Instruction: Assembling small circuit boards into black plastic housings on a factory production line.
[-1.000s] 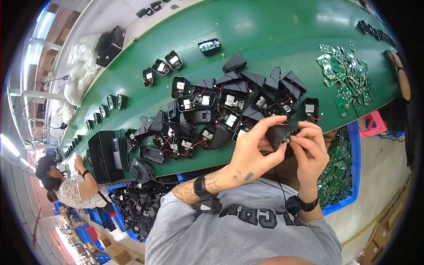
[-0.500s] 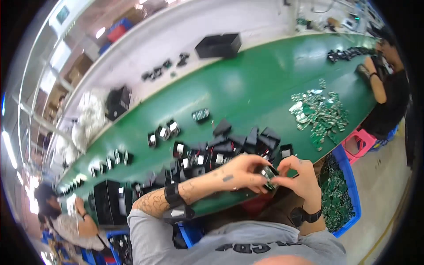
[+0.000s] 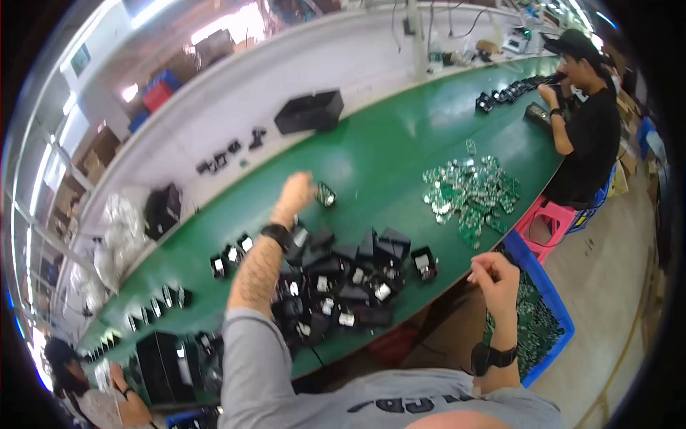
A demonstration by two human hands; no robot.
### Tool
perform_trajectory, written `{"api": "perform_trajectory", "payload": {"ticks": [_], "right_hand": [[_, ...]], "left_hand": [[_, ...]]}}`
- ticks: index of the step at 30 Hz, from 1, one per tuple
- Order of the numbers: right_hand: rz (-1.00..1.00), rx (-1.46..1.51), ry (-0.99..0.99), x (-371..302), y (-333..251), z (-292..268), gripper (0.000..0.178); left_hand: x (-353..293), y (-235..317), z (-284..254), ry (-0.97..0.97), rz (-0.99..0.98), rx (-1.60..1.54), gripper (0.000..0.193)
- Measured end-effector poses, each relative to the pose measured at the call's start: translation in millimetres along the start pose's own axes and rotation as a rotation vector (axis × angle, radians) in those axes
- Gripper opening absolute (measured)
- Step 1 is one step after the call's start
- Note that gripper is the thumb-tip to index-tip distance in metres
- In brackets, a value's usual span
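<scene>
My left hand (image 3: 295, 193) reaches far across the green bench, blurred, its fingertips closed at the edge of a small green-and-silver circuit board (image 3: 326, 194). Back at the near edge, over the blue crate, my right hand (image 3: 495, 280) has its fingers curled with thumb and forefinger together. Whether anything small is between them is hidden. Under my left forearm spreads a heap of black plastic housings (image 3: 354, 292), several with white labels. One open black housing (image 3: 423, 263) stands apart at the heap's right, left of my right hand.
Loose circuit boards (image 3: 473, 189) are piled on the right of the bench (image 3: 389, 168). A blue crate (image 3: 557, 336) of boards and a pink stool (image 3: 541, 230) stand beside it. Co-workers sit at both ends. Housings (image 3: 232, 254) stand in rows left; a black box (image 3: 309, 112) is behind.
My hands have parted from the dark piece they held together. The left has swung forward to the circuit board, which has shifted right; the right stays near the bench edge. The view has turned.
</scene>
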State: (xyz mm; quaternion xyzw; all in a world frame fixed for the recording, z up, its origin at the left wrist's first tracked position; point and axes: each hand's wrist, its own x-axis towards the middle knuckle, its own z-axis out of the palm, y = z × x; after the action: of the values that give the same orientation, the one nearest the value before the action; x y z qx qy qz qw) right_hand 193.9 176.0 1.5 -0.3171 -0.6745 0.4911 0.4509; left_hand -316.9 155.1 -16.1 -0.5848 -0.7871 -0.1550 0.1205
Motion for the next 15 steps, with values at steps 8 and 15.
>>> {"api": "perform_trajectory", "payload": {"ticks": [8, 15], "right_hand": [[0.046, -0.064, 0.082, -12.1, 46.6, -27.7, 0.008], [0.065, -0.072, 0.001, -8.8, 32.5, -2.3, 0.009]], "left_hand": [[-142.5, -152.2, -111.2, -0.357, -0.657, 0.37, 0.094], [-235.2, -128.1, -77.5, -0.159, -0.791, -0.015, 0.081]]}}
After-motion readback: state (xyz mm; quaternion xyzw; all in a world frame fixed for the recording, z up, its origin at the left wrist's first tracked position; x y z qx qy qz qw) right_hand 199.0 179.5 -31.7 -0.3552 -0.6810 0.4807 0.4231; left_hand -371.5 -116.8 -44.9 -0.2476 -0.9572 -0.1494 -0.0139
